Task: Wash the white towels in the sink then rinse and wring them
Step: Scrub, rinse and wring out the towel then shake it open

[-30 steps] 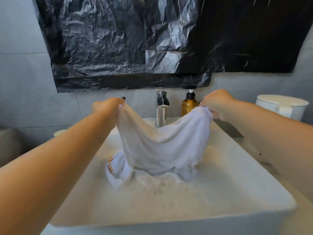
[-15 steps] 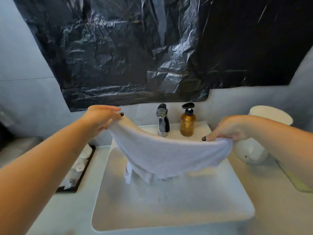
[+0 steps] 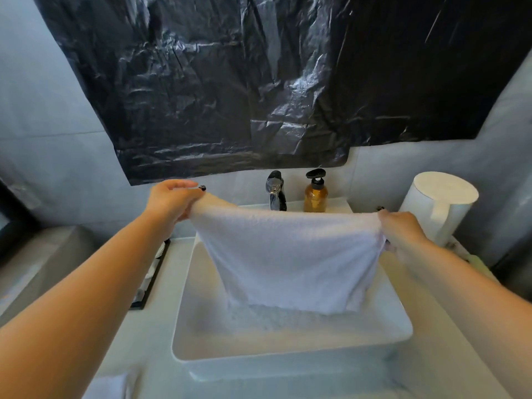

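A white terry-cloth towel [image 3: 288, 260] hangs spread out in the middle of the frame, stretched by its top edge between two bare hands above a white rectangular ceramic sink [image 3: 290, 361]. The left hand [image 3: 169, 201], at centre left, pinches the towel's upper left corner with its fingers curled over the cloth; the right hand [image 3: 398, 230], at centre right, grips the upper right corner, with the fabric bunched under its fingers. The towel's top edge runs nearly level between the hands and the cloth falls in a tapering sheet, its lower edge down inside the basin; whether it touches the basin floor is hard to tell, since that part is blurred and looks wet or foamy. Behind the towel, at the back rim of the sink, stands a chrome lever faucet [image 3: 275, 191], and just to its right an amber pump bottle with a black dispenser head [image 3: 315, 192]. In the right of the frame a white cylindrical container [image 3: 440, 205] stands on the pale surface [image 3: 149, 349] beside the sink. At the left edge of the sink a black-rimmed tray [image 3: 149, 280] lies on the surface, its contents too indistinct to name. A crumpled black plastic sheet [image 3: 259, 82] covers the wall across the upper frame.
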Motion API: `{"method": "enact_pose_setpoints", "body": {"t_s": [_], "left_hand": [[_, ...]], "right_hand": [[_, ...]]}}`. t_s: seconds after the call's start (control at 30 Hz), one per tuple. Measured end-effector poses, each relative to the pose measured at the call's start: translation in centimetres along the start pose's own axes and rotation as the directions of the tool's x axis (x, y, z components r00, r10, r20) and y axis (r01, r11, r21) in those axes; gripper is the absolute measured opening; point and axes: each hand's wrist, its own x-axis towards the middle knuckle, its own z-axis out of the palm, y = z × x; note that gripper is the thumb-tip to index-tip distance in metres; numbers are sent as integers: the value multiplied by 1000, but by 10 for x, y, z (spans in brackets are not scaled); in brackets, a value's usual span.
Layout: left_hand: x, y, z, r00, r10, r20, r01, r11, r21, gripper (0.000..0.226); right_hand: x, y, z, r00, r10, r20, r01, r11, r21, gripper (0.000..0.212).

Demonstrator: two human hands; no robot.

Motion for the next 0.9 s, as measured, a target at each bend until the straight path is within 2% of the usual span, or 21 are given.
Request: {"method": "enact_pose_setpoints", "body": {"t_s": [0.07,0.17,0.27,0.37,0.43,0.53,0.63,0.73,0.8,0.9], "left_hand": [[-1,-8,-3,1000,-7,-6,7,999,-47,26],[-1,-10,-6,1000,8,-7,-8,998,-64,27],[-1,-4,-11,991,69,114,-63,997,-50,38],[0,2,-18,947,172,270,-225,958,178,55],[4,5,-19,920,248,304,-359,845,397,58],[10,9,-18,881,320,347,-469,681,563,46],[16,9,-16,878,349,326,-477,609,634,34],[20,10,-14,909,344,236,-412,647,642,25],[20,11,-13,919,332,210,-386,665,640,20],[17,14,-15,908,361,212,-408,648,643,19]], "right_hand": [[1,-1,-1,999,-39,-34,42,994,96,31],[0,-18,-5,997,-82,-9,82,977,195,15],[-3,-43,-12,990,-130,-45,138,950,281,16],[-3,-65,-13,986,-127,-109,150,959,242,32],[-7,-78,-15,985,-125,-116,146,970,195,34],[-20,-88,-17,969,-227,-98,237,965,112,26],[-35,-85,-18,889,-436,-142,436,899,-32,20],[-46,-81,-20,759,-640,-122,632,769,-98,11],[-48,-79,-26,708,-701,-88,691,713,-120,8],[-47,-74,-35,667,-745,-5,732,656,-186,10]]}}
